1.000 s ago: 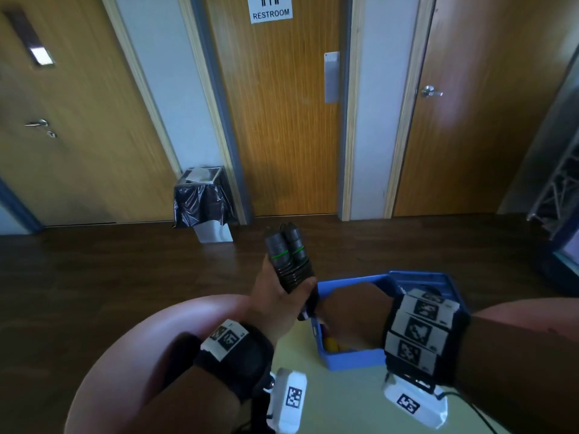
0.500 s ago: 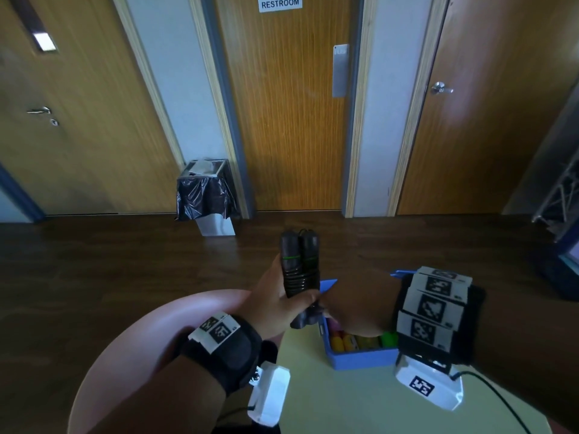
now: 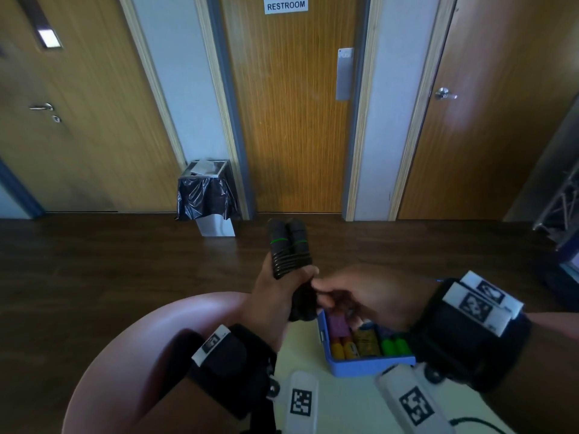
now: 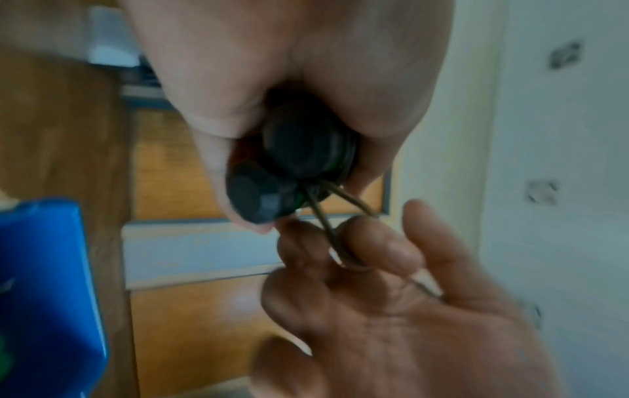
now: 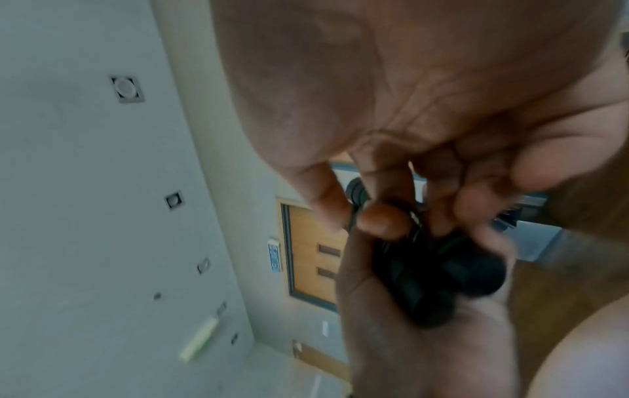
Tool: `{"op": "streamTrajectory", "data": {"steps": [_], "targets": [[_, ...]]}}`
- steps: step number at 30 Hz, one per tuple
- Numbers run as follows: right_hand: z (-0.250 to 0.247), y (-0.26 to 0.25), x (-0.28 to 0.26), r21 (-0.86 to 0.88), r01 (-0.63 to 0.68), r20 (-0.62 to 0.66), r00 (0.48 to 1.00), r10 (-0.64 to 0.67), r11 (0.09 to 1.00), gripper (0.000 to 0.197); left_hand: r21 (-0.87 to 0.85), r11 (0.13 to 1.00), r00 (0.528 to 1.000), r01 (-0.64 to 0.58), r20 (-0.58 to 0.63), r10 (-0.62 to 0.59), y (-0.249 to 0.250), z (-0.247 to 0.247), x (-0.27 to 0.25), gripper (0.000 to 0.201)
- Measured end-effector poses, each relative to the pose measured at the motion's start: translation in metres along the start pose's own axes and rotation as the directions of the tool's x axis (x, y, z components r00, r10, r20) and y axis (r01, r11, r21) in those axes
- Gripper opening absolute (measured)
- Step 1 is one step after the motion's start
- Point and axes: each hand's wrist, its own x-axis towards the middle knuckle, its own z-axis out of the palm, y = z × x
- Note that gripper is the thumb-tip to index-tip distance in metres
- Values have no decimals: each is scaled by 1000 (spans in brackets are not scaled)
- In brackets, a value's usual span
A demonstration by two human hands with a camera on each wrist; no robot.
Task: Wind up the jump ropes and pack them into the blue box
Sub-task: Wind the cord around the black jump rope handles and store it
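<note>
Left hand: the left hand (image 3: 272, 296) is wrapped around a pair of black jump rope handles (image 3: 289, 249), holding them upright side by side above the near edge of the table (image 3: 344, 402).
Handles: each has a thin green ring near the top; several turns of dark cord (image 3: 291, 261) are wound around both, just above the thumb.
Right hand: the right hand (image 3: 366, 296) reaches in from the right, its fingertips touching the lower part of the handles; in the left wrist view the loose cord (image 4: 327, 223) runs between two of its fingers (image 4: 377, 242), which pinch it, while the other fingers are spread.
Blue box: the blue box (image 3: 369, 366) sits open on the pale table, right under the right hand and just right of the handles.
In the box: yellow, green, purple and brown handles of other ropes (image 3: 366, 343) lie side by side; the far part is hidden by the right hand.
In the way: the right hand and its wrist band (image 3: 470, 327) cover most of the box opening.
Around: a pink round seat (image 3: 141, 355) stands left of the table; past the dark wood floor, a bin with a black bag (image 3: 206, 195) sits beside a door marked RESTROOM (image 3: 291, 120).
</note>
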Motion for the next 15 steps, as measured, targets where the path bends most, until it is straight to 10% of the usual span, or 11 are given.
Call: {"op": "streamTrajectory", "data": {"steps": [5,15], "targets": [[-15,-11,-36,-622,46,318,927,198,782,8,420,903,897,-95,429,-106,21,5,-19,54],[-31,-15,-47,-581,223,347,938,-9,783,36,347,938,877,-23,458,-148,47,8,-15,70]]}}
